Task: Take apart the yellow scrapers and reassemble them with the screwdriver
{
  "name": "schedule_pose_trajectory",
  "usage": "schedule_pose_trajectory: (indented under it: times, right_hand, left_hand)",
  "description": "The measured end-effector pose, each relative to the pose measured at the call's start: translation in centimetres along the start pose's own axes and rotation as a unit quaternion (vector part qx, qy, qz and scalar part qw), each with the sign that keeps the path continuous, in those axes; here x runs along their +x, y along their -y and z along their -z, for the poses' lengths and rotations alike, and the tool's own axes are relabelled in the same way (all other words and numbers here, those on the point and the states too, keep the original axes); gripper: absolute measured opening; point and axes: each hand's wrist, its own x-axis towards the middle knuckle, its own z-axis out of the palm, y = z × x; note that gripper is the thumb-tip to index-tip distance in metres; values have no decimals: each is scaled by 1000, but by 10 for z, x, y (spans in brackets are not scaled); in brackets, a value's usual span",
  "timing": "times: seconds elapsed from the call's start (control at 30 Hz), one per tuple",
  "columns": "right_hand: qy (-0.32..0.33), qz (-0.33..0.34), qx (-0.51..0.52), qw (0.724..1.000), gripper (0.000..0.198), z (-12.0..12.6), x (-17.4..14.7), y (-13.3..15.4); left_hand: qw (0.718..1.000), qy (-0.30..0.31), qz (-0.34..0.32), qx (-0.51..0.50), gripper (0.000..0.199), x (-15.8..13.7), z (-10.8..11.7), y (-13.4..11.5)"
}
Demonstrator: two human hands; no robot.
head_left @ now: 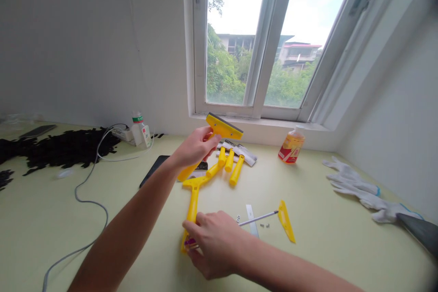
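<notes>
My left hand (196, 146) is wrapped round the handle of a yellow scraper (224, 127), lifted over the back of the table with its dark-edged head upward. Low at the front, my right hand (219, 242) has its fingers closed on the clear purple handle of a screwdriver (258, 218). Its thin shaft points right, its tip near a flat yellow plate (286, 221). Beside my right fingers lies a yellow scraper body (194, 196), partly hidden by them. A metal blade strip (252, 220), small nuts (238, 218) and screws (264, 226) lie about the shaft.
Several yellow handles (237, 171) lie by packaged blades (248, 155) toward the window. A bottle of orange liquid (291, 145) and white gloves (359, 189) are at right. Left stand a white bottle (138, 130), a grey cable (91, 201) and a black heap (68, 148).
</notes>
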Motion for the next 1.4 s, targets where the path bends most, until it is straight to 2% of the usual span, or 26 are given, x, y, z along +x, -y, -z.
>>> schedule_pose_trajectory:
  times: [0.27,0.43,0.53,0.6,0.7,0.8,0.9,1.0,1.13,1.27,1.4]
  right_hand:
    - [0,20,1,1000,36,0,11,17]
    - [-8,-24,-10,1000,35,-4,27,7]
    - [-6,-45,-10,999,36,3,26,-3]
    - [0,-53,11,999,35,14,14,-15]
    - [13,-76,63,995,29,34,-20,-47]
    - [70,-137,103,983,20,45,-59,-89]
    - [99,-192,121,969,26,39,-79,-123]
    - [106,-217,107,965,33,27,-77,-139]
    - [111,-222,95,964,29,25,-69,-143]
    - [92,-206,96,970,21,34,-66,-134]
    - [108,-189,86,972,39,33,-54,-122]
  left_hand:
    - [1000,4,5,-4,20,-1,2,-3]
    - [1000,13,12,-17,22,0,-2,0]
    - [1000,14,14,-15,23,1,-5,2]
    - [1000,16,19,-16,23,1,-6,3]
    - [999,27,16,-23,24,1,-9,1]
    - [999,41,11,-32,25,1,-14,-1]
    - [997,63,19,-31,29,3,-24,0]
    - [995,88,29,-20,33,8,-35,4]
    - [992,115,49,-18,38,16,-47,11]
    - [992,119,32,-27,38,21,-48,12]
    - [993,105,33,-37,35,20,-42,10]
